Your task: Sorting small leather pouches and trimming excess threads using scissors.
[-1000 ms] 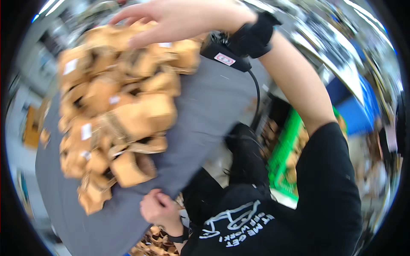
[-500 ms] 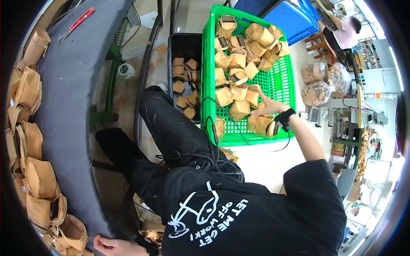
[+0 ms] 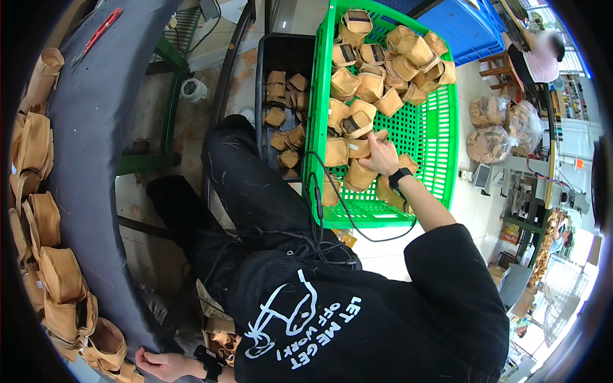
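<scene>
My right hand point(image 3: 382, 156) is down in a green plastic basket point(image 3: 324, 115). Its thumb and fingers close on the edge of a tan fabric pouch point(image 3: 359, 149), part of which is hidden behind the fingers. More small boxy tan pouches point(image 3: 370, 83) lie heaped around it, some showing dark strips. At the lower left, my left hand point(image 3: 159, 365) rests by the edge of the dark-covered table point(image 3: 96, 147), fingers loosely bent and apart, holding nothing. Close to it are larger tan pouches point(image 3: 107, 345), lined along the table's far-left side.
A black bin point(image 3: 287, 57) with more tan pieces stands left of the basket. A black cable point(image 3: 345, 204) loops over the basket's near edge. Red-handled snippers point(image 3: 102, 32) lie on the table. Filled clear bags point(image 3: 491, 137) sit on the floor at right; a person point(image 3: 543, 60) sits beyond.
My right hand has moved left and slightly up in the view, from spread over the pouches to closing on one. My left hand stays by the table edge. The view has shifted slightly.
</scene>
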The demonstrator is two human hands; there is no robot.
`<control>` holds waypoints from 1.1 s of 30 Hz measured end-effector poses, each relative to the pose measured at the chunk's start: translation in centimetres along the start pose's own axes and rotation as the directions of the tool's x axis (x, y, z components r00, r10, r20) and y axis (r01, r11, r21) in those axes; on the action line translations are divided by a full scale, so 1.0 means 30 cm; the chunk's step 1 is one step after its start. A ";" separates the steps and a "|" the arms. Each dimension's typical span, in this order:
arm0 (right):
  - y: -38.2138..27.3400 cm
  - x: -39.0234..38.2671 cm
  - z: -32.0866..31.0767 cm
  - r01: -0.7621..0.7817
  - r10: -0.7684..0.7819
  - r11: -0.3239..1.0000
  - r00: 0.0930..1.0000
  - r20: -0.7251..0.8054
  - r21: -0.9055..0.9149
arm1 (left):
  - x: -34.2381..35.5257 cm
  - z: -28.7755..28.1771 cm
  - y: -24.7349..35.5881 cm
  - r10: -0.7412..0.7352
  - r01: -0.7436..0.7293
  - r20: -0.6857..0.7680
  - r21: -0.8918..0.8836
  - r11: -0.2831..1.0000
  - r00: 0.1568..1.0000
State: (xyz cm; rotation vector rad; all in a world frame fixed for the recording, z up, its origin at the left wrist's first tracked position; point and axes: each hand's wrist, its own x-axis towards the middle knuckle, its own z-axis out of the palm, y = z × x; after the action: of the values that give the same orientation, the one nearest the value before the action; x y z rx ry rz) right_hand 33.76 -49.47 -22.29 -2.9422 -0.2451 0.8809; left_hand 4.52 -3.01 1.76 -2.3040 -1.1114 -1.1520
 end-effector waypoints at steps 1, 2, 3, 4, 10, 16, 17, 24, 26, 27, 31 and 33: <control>0.008 -0.002 0.007 -0.002 0.002 1.000 1.000 0.005 0.002 | 0.001 0.002 0.002 -0.011 0.011 0.010 0.016 1.000 1.000; 0.016 -0.007 0.019 0.022 -0.021 0.997 0.999 -0.025 0.075 | 0.001 0.004 0.004 -0.022 0.022 0.020 0.032 0.999 1.000; 0.021 -0.015 0.033 0.048 -0.040 0.988 0.998 -0.057 0.146 | -0.001 0.012 -0.003 -0.018 0.018 0.023 0.033 0.999 1.000; 0.013 -0.016 0.038 0.088 -0.070 0.973 0.993 -0.091 0.212 | -0.004 0.013 -0.019 -0.031 0.031 0.010 0.019 0.999 0.999; -0.094 -0.105 0.046 0.030 -0.032 0.999 0.995 -0.099 -0.026 | -0.003 0.015 -0.016 -0.015 0.015 0.002 0.003 1.000 1.000; -0.045 -0.040 0.078 0.095 -0.094 0.995 0.990 -0.108 0.001 | -0.012 0.028 -0.043 -0.011 0.011 -0.009 -0.008 1.000 1.000; -0.046 -0.040 0.069 0.091 -0.090 0.996 0.989 -0.113 -0.001 | -0.014 0.028 -0.040 -0.021 0.021 -0.008 -0.001 1.000 1.000; -0.001 -0.048 0.076 0.138 -0.139 0.990 0.978 -0.154 -0.016 | -0.045 0.030 -0.187 -0.105 0.107 0.083 -0.009 0.994 0.991; 0.010 -0.031 0.071 0.148 -0.150 0.989 0.976 -0.159 -0.023 | -0.048 0.025 -0.169 -0.156 0.154 0.100 0.021 0.988 0.983; 0.000 -0.016 0.075 0.127 -0.128 0.992 0.976 -0.175 -0.014 | -0.048 0.018 -0.176 -0.160 0.158 0.097 0.024 0.987 0.982; 0.019 0.014 0.114 0.165 -0.151 0.986 0.929 -0.337 0.012 | -0.056 0.021 -0.156 -0.166 0.167 0.094 0.006 0.986 0.982; -0.007 -0.011 0.081 0.173 -0.153 0.984 0.934 -0.323 0.032 | -0.052 0.011 -0.152 -0.169 0.166 0.084 0.043 0.985 0.982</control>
State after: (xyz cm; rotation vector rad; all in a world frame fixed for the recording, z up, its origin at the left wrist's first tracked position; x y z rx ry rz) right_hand 32.12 -49.27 -24.11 -2.8967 -0.4265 0.3745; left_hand 0.63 -0.69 0.13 -2.2893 -1.3704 -1.0885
